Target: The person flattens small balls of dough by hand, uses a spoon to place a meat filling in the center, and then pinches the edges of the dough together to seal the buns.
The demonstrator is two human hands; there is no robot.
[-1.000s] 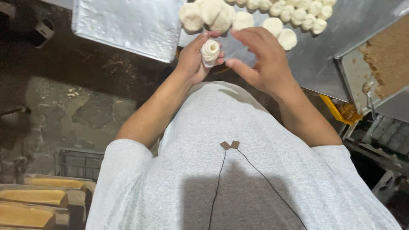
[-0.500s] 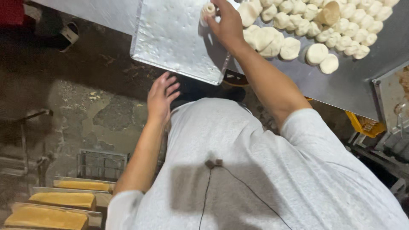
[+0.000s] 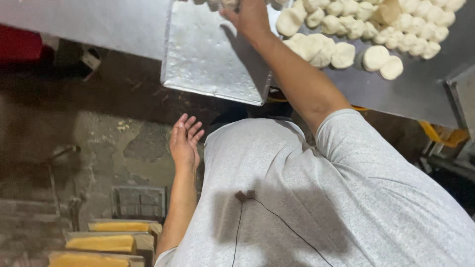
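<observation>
Pale, soft, rounded dough piece at the far edge of the dimpled metal tray, half cut off by the frame. Right hand on it, finger spread impossible to tell. Left hand empty below the tray, fingers loosely spread; heap of matching dough balls just right of the tray.

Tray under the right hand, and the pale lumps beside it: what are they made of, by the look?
Tray: thin sheet metal, likely aluminium or steel; dull silver, with a dimpled, spotted face and a folded rim. Pale lumps: probably raw dough; matte off-white, soft and rounded, pressed against each other. The right hand reaches over the tray's far edge; the left hand hangs open, holding nothing.
</observation>
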